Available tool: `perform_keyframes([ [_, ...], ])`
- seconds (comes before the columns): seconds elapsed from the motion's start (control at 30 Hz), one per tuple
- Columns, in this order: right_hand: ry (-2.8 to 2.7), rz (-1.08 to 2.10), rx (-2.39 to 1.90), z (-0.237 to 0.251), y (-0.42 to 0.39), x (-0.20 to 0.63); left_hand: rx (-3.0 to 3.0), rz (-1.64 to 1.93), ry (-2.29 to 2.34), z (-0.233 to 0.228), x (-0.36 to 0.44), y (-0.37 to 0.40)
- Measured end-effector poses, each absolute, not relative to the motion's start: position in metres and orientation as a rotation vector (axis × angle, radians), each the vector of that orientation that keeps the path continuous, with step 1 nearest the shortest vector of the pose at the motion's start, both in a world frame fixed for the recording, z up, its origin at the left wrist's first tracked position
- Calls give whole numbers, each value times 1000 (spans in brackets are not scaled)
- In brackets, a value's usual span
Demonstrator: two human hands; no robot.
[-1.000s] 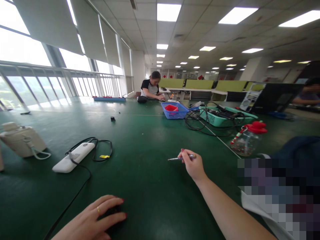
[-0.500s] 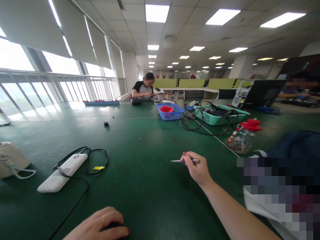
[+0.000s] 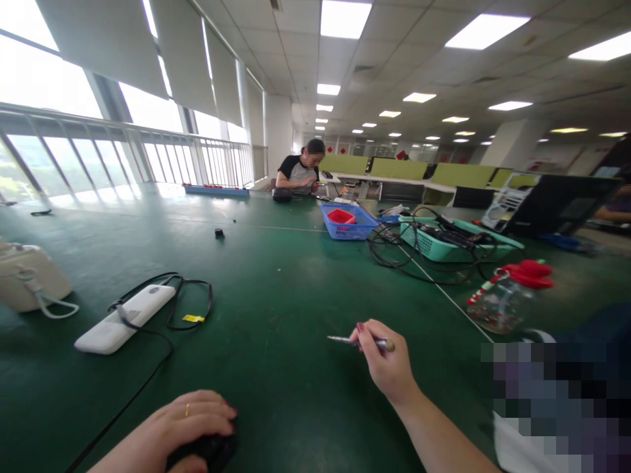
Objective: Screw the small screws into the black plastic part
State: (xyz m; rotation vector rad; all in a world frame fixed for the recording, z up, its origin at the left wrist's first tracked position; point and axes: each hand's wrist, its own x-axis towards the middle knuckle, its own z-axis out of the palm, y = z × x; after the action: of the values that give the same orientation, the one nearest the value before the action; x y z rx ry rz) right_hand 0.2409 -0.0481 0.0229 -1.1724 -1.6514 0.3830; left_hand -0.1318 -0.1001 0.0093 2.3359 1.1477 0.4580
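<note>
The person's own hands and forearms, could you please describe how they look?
The left hand wears a gold-coloured ring; the right hand shows none. Dark red polish shows on nails of both. Neither is gloved, and no sleeves show on the forearms.

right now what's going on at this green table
A person's right hand holds a thin pen-like tool over the table, its tip pointing left; whether it touches the surface is unclear. The left hand rests on a dark object, perhaps a mouse. A white power bank lies to the left, crossed by a black cable. Across the table sits another person.
</note>
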Motion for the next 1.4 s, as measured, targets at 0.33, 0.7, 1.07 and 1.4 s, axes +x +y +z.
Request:
perform_keyframes([
  [0.33,-1798,571,-1158,31,-66,209,2431,610,1462,33,-98,-97],
  [0.7,-1884,289,-1208,27,-69,210,2671,588,1152,68,18,-89],
  [1.07,-1806,377,-1153,34,-61,223,2587,579,1213,31,23,-35],
  [1.4,-2069,175,-1036,36,-71,203,2274,701,1233,4,6,-2],
])
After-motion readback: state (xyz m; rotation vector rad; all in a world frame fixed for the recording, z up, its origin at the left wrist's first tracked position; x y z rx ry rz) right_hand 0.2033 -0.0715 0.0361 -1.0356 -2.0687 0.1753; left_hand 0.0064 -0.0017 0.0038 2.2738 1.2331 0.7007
